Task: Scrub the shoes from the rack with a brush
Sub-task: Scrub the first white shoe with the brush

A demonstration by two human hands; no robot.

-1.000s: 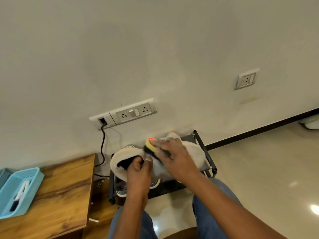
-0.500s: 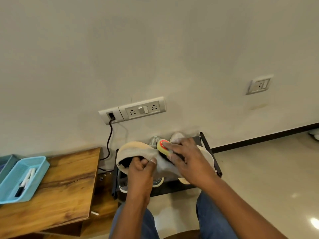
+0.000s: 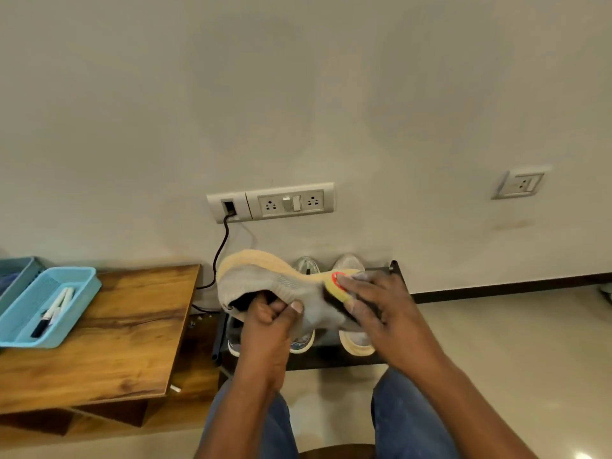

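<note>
**Grey sneaker held over the rack, brush pressed to its side**

Well to the left of the left hand (image 3: 269,321), a light blue plastic basket (image 3: 81,294) sits on the wooden counter (image 3: 132,329). Inside it lie two markers (image 3: 54,309), white-bodied with dark caps, side by side and slanted along the basket's length. A second blue basket (image 3: 16,271) shows just behind it at the frame's edge; its contents cannot be made out.

The grey knit sneaker (image 3: 281,286) with a tan sole is held in the air between the two hands, sole turned up and away, collar opening toward the left hand. The left hand grips the sneaker at the collar, fingers curled into the opening and thumb pinching the fabric from outside. The right hand (image 3: 381,309) is curled over a brush (image 3: 337,286) with a yellow body and a red-orange end, its dark bristles pressed against the sneaker's grey side near the toe half.

Directly beyond and below both hands stands a black shoe rack (image 3: 395,270) against the wall, carrying other shoes: a pale sneaker (image 3: 356,346) under the right hand and another shoe (image 3: 303,342) between the hands. Above the left hand, a wall socket panel (image 3: 288,202) holds a black cable (image 3: 222,250) that drops behind the sneaker.
</note>
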